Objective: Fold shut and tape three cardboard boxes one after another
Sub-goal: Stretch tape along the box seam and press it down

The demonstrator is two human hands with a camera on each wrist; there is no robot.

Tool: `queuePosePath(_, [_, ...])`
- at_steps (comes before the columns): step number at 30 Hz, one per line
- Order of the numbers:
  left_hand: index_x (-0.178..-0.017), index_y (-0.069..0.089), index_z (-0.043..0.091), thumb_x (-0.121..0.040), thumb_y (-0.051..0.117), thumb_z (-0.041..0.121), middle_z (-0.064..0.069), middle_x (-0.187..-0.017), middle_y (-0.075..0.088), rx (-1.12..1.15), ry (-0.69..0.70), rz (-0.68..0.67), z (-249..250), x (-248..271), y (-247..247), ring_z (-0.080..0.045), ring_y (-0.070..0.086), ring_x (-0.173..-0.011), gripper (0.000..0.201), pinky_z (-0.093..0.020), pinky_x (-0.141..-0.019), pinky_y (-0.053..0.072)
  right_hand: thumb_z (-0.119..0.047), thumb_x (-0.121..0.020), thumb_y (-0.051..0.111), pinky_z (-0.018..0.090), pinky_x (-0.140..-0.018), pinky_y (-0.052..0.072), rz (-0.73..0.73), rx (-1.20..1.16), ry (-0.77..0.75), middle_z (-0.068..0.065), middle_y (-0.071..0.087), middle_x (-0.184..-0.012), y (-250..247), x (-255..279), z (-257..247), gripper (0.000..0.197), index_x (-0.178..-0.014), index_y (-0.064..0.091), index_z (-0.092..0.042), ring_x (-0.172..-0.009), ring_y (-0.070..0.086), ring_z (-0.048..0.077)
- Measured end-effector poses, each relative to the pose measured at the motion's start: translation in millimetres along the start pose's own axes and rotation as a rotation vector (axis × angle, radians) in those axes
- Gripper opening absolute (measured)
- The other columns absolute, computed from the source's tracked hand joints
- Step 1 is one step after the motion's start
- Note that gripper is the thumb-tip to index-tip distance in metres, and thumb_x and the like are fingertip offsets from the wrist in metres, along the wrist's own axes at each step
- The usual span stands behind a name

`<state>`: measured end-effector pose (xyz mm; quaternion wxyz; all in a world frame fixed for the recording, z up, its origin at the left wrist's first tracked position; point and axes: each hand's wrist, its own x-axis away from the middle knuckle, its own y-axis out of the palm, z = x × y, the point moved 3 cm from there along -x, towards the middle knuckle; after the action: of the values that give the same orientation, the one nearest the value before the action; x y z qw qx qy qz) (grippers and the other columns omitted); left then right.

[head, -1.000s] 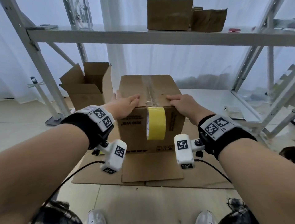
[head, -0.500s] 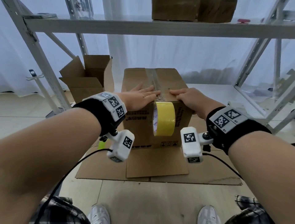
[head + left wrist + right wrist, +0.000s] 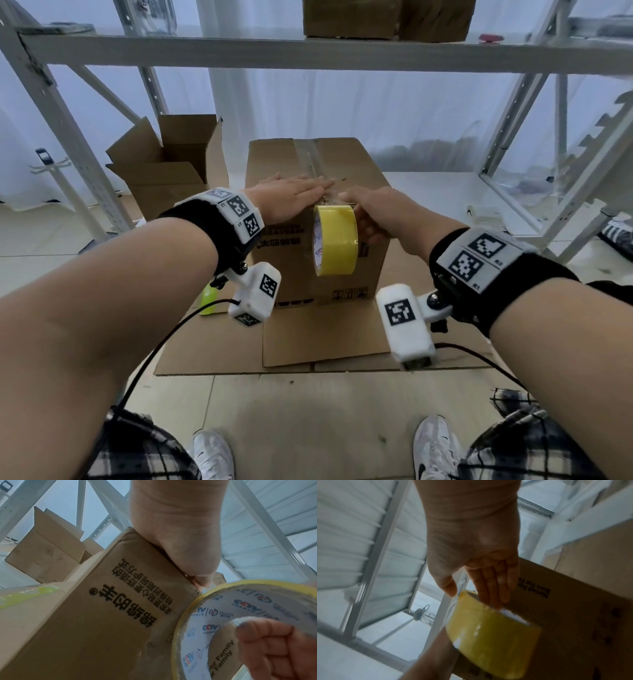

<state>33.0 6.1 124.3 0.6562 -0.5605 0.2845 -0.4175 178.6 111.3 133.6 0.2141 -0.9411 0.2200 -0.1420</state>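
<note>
Shelf frame (image 3: 308, 51): white metal, stood over the floor; two brown boxes (image 3: 387, 17) are kept on its upper level.
Closed box (image 3: 315, 226): brown cardboard with black print, placed on flat cardboard sheets (image 3: 308, 342) on the floor; clear tape is laid along its top seam.
Open box (image 3: 171, 168): seen behind and to the left, flaps raised, just beside the closed box.
Tape roll (image 3: 335, 240): yellow, hung against the front face at the top edge.
Left hand (image 3: 291, 195): fingers flat, pressed on the box top beside the seam.
Right hand (image 3: 373, 212): closed around the tape roll; in the left wrist view its fingers (image 3: 274, 642) are seen through the roll's core.
</note>
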Motion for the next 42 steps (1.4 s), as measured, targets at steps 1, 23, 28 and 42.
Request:
queuePosePath(1, [-0.149, 0.017, 0.041, -0.102, 0.008, 0.049, 0.015, -0.158, 0.011, -0.016, 0.003, -0.023, 0.6, -0.2, 0.2, -0.007, 0.006, -0.146, 0.048, -0.043, -0.119, -0.002, -0.038, -0.088, 0.059, 0.027, -0.061, 0.051, -0.048, -0.056, 0.037, -0.001, 0.064, -0.061, 4.7, 1.4, -2.6, 0.028, -0.080, 0.064, -0.012, -0.058, 0.060, 0.014])
queuePosePath(23, [-0.150, 0.015, 0.038, -0.099, 0.017, 0.055, 0.011, -0.160, 0.007, -0.144, 0.059, -0.028, 8.0, 7.6, -0.9, -0.015, 0.007, -0.147, 0.054, -0.049, -0.118, 0.004, -0.032, -0.093, 0.060, 0.032, -0.059, 0.056, -0.188, -0.041, 0.264, 0.013, 0.067, -0.093, 25.4, 2.1, 13.7, 0.034, -0.115, 0.057, -0.006, -0.073, 0.067, 0.023])
queuePosePath(28, [-0.150, 0.018, 0.037, -0.095, 0.023, 0.061, 0.009, -0.159, 0.010, -0.161, 0.060, -0.023, 13.0, 6.7, -2.3, -0.016, 0.010, -0.147, 0.061, -0.045, -0.119, 0.010, -0.037, -0.091, 0.063, 0.027, -0.051, 0.053, -0.223, 0.027, 0.301, 0.008, 0.065, -0.082, 20.7, 3.3, 13.5, 0.036, -0.110, 0.059, -0.007, -0.059, 0.064, 0.018])
queuePosePath(42, [-0.152, 0.015, 0.029, -0.097, 0.028, 0.057, 0.003, -0.160, 0.010, -0.271, 0.099, 0.022, 21.3, 10.4, -4.5, -0.018, 0.012, -0.147, 0.063, -0.040, -0.116, 0.014, -0.036, -0.098, 0.051, 0.028, -0.048, 0.052, -0.079, 0.124, 0.187, 0.007, 0.054, -0.068, 40.7, 3.4, 19.6, 0.033, -0.080, 0.049, -0.009, -0.056, 0.055, 0.019])
